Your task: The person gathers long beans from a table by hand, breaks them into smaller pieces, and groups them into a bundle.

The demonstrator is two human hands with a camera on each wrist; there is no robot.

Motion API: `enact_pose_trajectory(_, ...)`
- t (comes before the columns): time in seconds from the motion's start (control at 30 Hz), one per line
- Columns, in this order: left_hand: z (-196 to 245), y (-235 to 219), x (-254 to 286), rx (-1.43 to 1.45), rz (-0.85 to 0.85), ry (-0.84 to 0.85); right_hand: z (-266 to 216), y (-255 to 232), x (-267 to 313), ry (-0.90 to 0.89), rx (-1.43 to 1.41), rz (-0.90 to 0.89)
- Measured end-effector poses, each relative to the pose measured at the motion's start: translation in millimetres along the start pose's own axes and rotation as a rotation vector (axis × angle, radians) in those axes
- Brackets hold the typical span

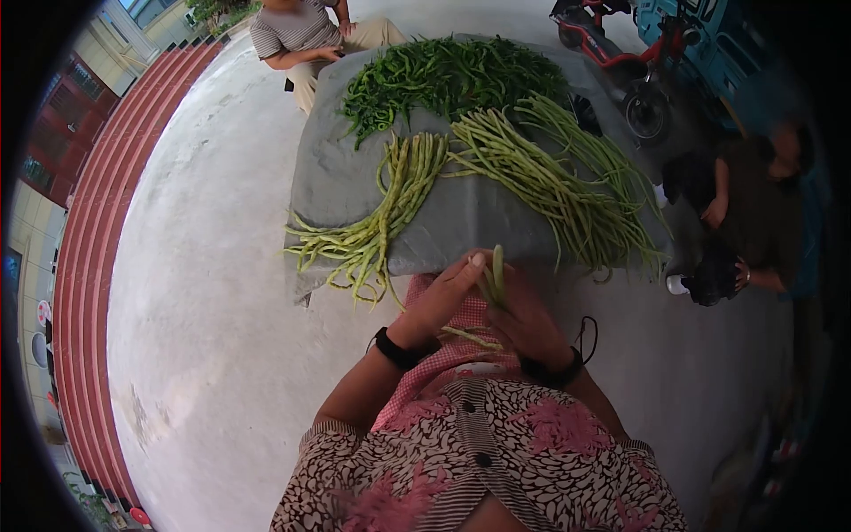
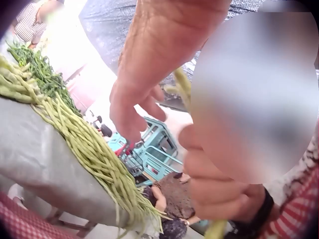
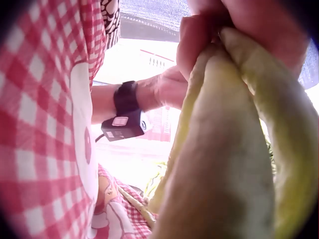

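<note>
Beans (image 3: 224,149), frame-cropped, in grip of right hand (image 1: 527,321); left hand (image 1: 441,303) half-hidden, grip: cannot tell.

2 black wristbands (image 1: 403,351), patterned blouse (image 1: 483,460)

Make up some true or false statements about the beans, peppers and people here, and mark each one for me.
1. The right hand grips bean pieces. True.
2. The green peppers lie on the near edge of the table. False: they lie at the far side.
3. A black band is on the left wrist. True.
4. The person in the striped top is on the right of the table. False: that person sits at the left.
5. Long beans lie on the table. True.
</note>
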State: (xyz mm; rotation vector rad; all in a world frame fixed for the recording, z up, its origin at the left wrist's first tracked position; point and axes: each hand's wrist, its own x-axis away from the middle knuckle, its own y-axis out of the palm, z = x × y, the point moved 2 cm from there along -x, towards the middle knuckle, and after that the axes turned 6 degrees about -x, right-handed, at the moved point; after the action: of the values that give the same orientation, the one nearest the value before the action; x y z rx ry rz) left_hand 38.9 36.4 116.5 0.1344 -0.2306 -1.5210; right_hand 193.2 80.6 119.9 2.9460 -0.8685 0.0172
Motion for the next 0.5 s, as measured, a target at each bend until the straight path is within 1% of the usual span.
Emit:
enact_pose_trajectory(0.03,3.8,-10.8,-4.3,-0.086,0.072,-0.007,5.3,-3.7,2.3,0.054,-0.038,-0.006)
enact_pose_trajectory(0.1,14.1,-49.9,-16.8,-0.258,0.214,-0.020,13.9,-11.6,6.5,0.163,-0.127,-0.028)
enact_pose_trajectory(0.13,1.7,-83.6,-31.8,-0.608,0.279,0.001,15.4,-12.9,7.2,0.217,-0.177,-0.044)
enact_pose_trajectory(0.17,-20.9,-116.9,-46.0,-0.958,0.344,0.020,13.8,-12.3,7.8,0.225,-0.177,-0.026)
enact_pose_trajectory(0.23,-47.0,-152.2,-55.9,-1.388,0.722,0.047,10.4,-10.6,9.7,0.243,-0.177,0.012)
enact_pose_trajectory(0.27,-55.4,-165.3,-59.4,-1.454,0.722,-0.024,11.9,-9.3,9.9,0.230,-0.166,0.014)
enact_pose_trajectory(0.33,-51.3,-178.3,-61.1,-1.580,0.717,-0.172,16.3,-7.5,9.0,0.204,-0.143,0.020)
enact_pose_trajectory(0.37,-50.6,-185.0,-61.9,-1.453,0.654,-0.219,14.9,-6.9,9.2,0.220,-0.146,0.016)
enact_pose_trajectory(0.47,-57.4,-194.3,-62.8,-1.535,0.704,-0.080,13.0,-6.7,10.2,0.261,-0.171,0.014)
enact_pose_trajectory(0.5,-54.4,-193.0,-61.8,-1.451,0.750,-0.019,16.7,-7.5,10.0,0.267,-0.189,0.018)
